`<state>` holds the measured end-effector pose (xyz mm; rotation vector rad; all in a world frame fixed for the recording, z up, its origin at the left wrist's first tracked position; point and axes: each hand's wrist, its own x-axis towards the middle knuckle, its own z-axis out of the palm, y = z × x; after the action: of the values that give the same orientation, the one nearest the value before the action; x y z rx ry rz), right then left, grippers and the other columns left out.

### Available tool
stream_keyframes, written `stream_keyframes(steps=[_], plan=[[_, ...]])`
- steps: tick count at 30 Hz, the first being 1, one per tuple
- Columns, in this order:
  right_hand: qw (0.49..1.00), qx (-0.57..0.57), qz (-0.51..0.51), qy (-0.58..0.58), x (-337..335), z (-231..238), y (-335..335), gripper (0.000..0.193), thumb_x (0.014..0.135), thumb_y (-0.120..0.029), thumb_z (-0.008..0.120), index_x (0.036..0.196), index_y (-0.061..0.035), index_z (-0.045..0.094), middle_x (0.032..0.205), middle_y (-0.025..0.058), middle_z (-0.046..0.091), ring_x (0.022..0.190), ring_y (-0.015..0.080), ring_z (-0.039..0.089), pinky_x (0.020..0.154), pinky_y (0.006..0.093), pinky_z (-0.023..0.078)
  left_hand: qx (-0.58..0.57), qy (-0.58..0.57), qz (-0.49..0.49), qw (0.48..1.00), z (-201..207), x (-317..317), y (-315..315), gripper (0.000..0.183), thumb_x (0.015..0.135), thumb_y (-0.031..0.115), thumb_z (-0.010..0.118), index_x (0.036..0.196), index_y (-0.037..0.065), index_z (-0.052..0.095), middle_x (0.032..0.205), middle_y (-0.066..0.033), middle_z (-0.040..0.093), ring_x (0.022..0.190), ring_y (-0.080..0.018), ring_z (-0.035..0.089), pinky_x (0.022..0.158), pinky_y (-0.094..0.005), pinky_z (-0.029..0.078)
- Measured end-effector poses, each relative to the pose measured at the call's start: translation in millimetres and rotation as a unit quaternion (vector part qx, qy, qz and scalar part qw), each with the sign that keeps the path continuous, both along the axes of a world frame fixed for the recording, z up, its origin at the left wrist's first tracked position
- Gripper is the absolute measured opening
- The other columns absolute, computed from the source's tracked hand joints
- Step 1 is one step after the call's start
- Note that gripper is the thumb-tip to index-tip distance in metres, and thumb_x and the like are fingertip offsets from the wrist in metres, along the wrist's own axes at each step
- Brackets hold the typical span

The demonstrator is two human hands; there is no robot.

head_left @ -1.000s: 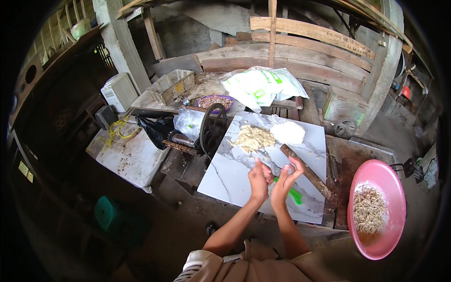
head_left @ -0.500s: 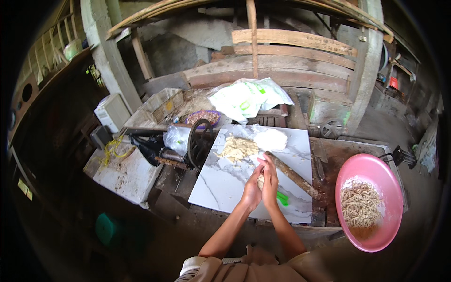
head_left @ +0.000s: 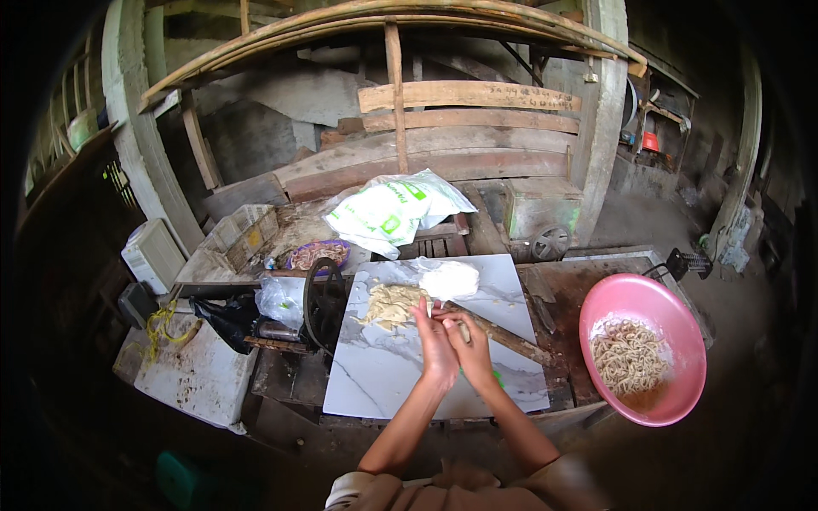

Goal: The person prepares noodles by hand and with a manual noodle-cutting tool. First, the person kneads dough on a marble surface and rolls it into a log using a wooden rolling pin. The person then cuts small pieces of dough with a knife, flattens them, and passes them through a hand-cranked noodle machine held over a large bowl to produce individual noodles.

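Observation:
Over the marble-patterned board [head_left: 366, 383] my left hand [head_left: 436, 347] and my right hand [head_left: 474, 347] meet, closed around a small strip of pale dough [head_left: 464, 332]. Part of the strip is hidden by my fingers. Just beyond my left fingertips lies a flattened heap of dough [head_left: 390, 305]. White flour in a clear bag [head_left: 450, 279] sits beside it at the board's far edge. A rough wooden stick [head_left: 509, 339] slants across the board to the right of my hands. Partly covered by my right arm is a bright green object [head_left: 498, 378], its kind unclear.
At right stands a pink basin [head_left: 594, 298] holding twisted dough strips [head_left: 629, 356] and brown powder. Left of the board are a dark handwheel [head_left: 322, 307] and a plastic bag [head_left: 279, 300]. White-and-green sacks [head_left: 383, 211] and a purple-rimmed basket [head_left: 319, 255] lie behind.
My palms, pressed together before, have shifted apart, with the fingers now spread around the dough strip. The whole view has swung slightly, moving the board left and down in the picture.

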<state>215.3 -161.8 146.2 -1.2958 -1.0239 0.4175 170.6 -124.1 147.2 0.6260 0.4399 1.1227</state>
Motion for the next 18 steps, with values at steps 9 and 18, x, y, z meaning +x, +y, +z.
stream_keyframes(steps=[9,18], plan=[[0.924,0.109,0.05,0.363,-19.9,-8.5,35.7,0.044,0.096,-0.033,0.041,0.065,-0.003,0.052,0.063,0.0084,0.054,0.049,0.016,0.048,0.047,0.0266,0.039,0.071,0.086,0.13,0.985,-30.2,-33.1,35.1,0.067,0.09,0.061,0.024,0.138,0.015,0.017,0.143,-0.0131,0.02,0.135,-0.0236,0.012,0.107,-0.0485,0.003],[0.891,0.058,0.162,0.42,-68.6,-29.9,57.4,0.041,0.098,-0.036,0.033,0.071,-0.0071,0.044,0.046,0.0033,0.04,0.037,0.011,0.036,0.038,0.0234,0.028,0.042,0.027,0.02,0.999,-42.7,-65.9,74.2,0.063,0.092,0.057,0.027,0.131,0.007,0.027,0.125,-0.0132,0.043,0.122,-0.0235,0.039,0.101,-0.0388,0.032]])
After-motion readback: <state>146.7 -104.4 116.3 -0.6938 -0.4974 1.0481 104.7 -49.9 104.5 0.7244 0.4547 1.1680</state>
